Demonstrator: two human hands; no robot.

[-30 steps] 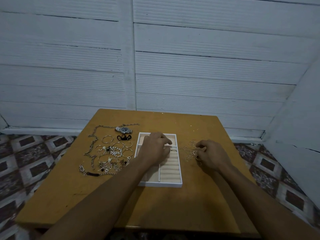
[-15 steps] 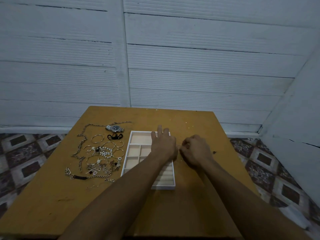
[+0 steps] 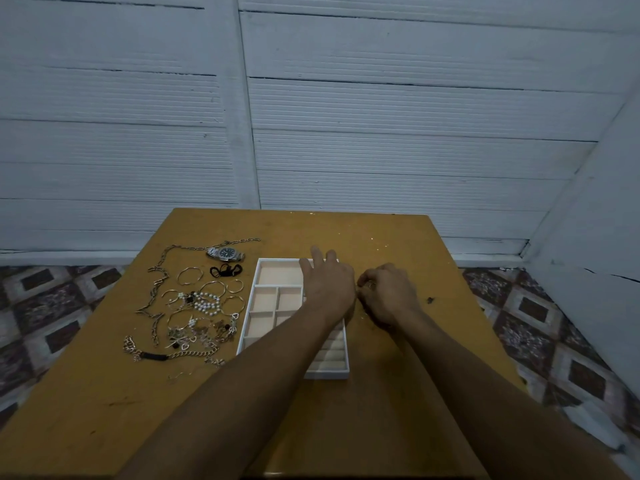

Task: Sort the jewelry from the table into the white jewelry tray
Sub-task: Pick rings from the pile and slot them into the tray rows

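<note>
Noting the layout, left to right. Well left of my left fingers, the loose jewelry [image 3: 194, 306] lies spread on the table [image 3: 104, 410]. It includes a long chain [image 3: 157, 289], a pearl bracelet [image 3: 206, 301], several bangles, and a wristwatch [image 3: 225, 253] at the far end. I judge it is laid flat so that each piece can be told apart, though the cluster nearest me looks tangled.

Just left of and under my left fingers sits the white jewelry tray [image 3: 258, 271], between the pile and my right hand, so either hand reaches it. Its square compartments on the pile side show nothing inside. The ridged ring rows are partly hidden by my forearm.

My left hand [image 3: 327, 282] is over the tray's far right part, fingers straight and slightly spread, holding nothing. I cannot tell whether it touches the tray. My guess is that it steadies the tray or marks the slot.

My right hand [image 3: 388, 294] is just right of the left, nearly touching it and off the tray's edge. Its fingers are curled in, pinching a small bright piece [image 3: 370, 286], probably a ring. Judgement: the sort is barely begun.

Right of my right fingers lies a dark speck [image 3: 430, 300].

Writing: none legible. The watch dial is too small to read, and the tray has no label.
</note>
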